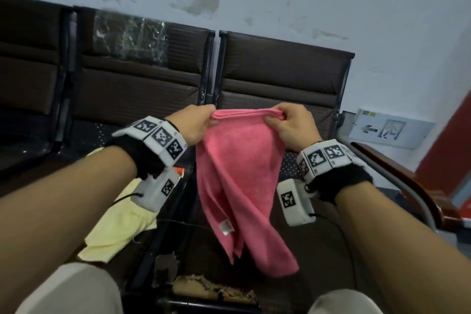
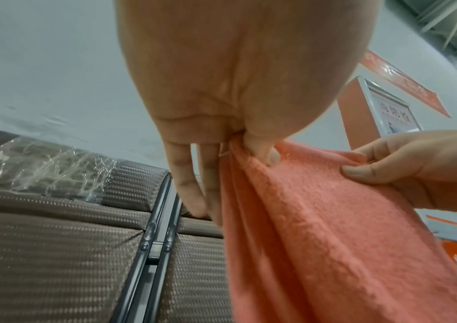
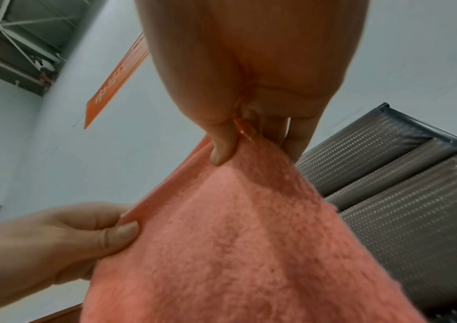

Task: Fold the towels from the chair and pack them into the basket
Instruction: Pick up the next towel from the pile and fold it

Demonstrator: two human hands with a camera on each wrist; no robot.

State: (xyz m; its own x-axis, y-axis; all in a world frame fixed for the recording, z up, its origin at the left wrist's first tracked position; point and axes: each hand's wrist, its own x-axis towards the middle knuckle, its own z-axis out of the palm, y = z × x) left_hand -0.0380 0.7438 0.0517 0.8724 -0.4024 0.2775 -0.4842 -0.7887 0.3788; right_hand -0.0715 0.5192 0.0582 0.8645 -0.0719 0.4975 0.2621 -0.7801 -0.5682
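Head: pink towel (image 1: 237,181) held up over the chair (image 1: 285,76) seat, top edge pinched by left hand (image 1: 193,125) and right hand (image 1: 293,127); yellow towel (image 1: 114,227) on left seat.
Left wrist: thumb (image 2: 263,150) pinching towel corner.
Right wrist: thumb (image 3: 222,148) pinching opposite corner.

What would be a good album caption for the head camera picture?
Both hands, left hand and right hand, pinch the top edge of a soft pink terry towel above dark brown chairs.
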